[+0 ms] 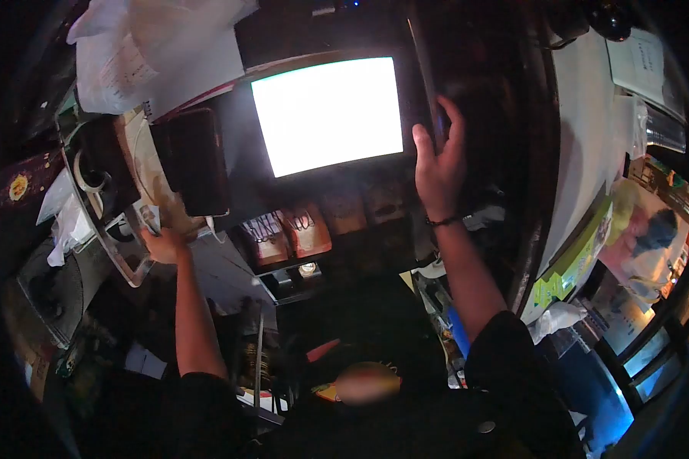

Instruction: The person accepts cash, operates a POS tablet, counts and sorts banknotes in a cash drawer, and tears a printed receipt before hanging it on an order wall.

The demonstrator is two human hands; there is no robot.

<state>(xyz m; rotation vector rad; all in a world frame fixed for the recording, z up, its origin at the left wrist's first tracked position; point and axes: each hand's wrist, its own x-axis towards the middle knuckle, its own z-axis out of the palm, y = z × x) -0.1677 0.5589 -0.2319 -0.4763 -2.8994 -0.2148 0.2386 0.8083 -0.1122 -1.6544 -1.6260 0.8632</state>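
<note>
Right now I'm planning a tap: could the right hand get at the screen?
Probably yes: the right hand is just beside the screen, and I see nothing blocking the way, though depth is hard to judge.

No words, brands or numbers could be read. Print too faint or small to make out marked the pale paper (134, 69) at upper left and the white card (643, 69) at upper right. A yellow emblem stood on the dark panel (31, 183) at far left (its meaning stayed unclear), and the screen (329, 115) at upper centre glared plain white.
</note>
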